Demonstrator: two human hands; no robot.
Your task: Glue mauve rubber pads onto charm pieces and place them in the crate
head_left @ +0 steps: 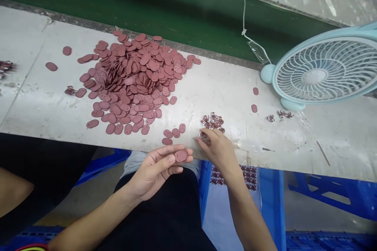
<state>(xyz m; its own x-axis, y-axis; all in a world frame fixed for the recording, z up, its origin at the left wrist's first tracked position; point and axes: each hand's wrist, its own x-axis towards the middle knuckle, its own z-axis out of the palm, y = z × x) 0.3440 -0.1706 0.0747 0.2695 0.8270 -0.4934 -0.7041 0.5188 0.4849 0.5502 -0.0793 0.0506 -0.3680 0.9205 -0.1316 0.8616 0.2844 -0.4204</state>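
While the left hand is pinching one thin, light, probably flexible oval tag by its edges below the desk rim, the right hand is closing fingertips, seemingly, on small clips.

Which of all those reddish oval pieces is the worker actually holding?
Start at the big pile of reddish oval pieces on the white workbench, then drop to the bench's near edge. The held oval piece lies on the left hand, off the bench, alone.
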